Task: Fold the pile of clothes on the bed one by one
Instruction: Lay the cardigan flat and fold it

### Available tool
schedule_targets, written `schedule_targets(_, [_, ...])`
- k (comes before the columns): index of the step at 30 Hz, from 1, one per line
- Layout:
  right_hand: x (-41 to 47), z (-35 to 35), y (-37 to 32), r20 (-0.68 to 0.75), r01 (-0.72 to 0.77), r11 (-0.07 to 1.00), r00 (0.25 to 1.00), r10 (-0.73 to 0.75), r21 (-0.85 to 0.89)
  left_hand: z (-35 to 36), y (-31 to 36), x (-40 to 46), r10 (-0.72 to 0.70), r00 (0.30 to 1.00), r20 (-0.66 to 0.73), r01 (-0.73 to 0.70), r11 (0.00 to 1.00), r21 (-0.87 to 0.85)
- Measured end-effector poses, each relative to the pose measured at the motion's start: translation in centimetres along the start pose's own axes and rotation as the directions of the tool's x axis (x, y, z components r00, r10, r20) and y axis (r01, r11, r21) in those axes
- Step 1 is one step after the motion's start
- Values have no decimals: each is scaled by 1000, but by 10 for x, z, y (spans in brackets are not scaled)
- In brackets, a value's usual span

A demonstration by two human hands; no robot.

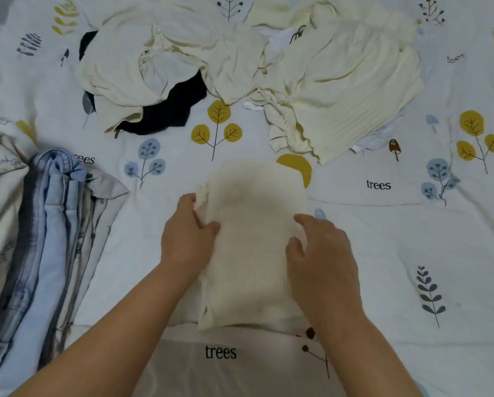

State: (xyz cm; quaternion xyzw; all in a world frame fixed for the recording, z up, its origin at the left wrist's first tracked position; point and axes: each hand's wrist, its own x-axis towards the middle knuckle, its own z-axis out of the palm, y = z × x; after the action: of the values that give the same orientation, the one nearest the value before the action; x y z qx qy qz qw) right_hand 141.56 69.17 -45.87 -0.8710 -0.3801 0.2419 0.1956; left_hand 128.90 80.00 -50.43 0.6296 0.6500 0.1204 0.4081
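A cream ribbed knit garment [251, 247] lies folded into a narrow rectangle on the bed sheet [411, 253], in the middle in front of me. My left hand [187, 239] grips its left edge, thumb on top of the fabric. My right hand [320, 253] rests on its right edge with curved fingers touching the knit. Farther back lies the unfolded pile [240, 61]: cream tops, a pleated cream piece [354, 110] and a dark navy garment [168, 110] partly under them.
Folded blue denim jeans [54, 224] lie on a grey printed cloth [108, 193] at the left edge. The sheet is white with printed trees and the word "trees".
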Motion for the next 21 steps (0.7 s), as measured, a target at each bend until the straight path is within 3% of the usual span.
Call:
schedule_targets(2, [6, 9, 6, 167, -139, 988, 975, 148, -64, 7, 1, -9, -2, 993, -114, 17, 991, 129])
schedule_targets(4, [-3, 29, 7, 246, -162, 976, 950, 195, -147, 17, 0, -24, 81, 991, -104, -53, 968, 246])
schedule_targets(9, [-36, 63, 17, 96, -17, 947, 994, 51, -320, 40, -35, -50, 289, 949, 128, -313, 798, 515])
schedule_targets(13, [-32, 70, 41, 47, 88, 925, 996, -75, -369, 47, -52, -45, 338, 932, 131, -360, 824, 436])
schedule_targets(21, [-23, 64, 42, 155, 70, 944, 988, -20, -322, 51, -55, -38, 305, 938, 164, -341, 900, 273])
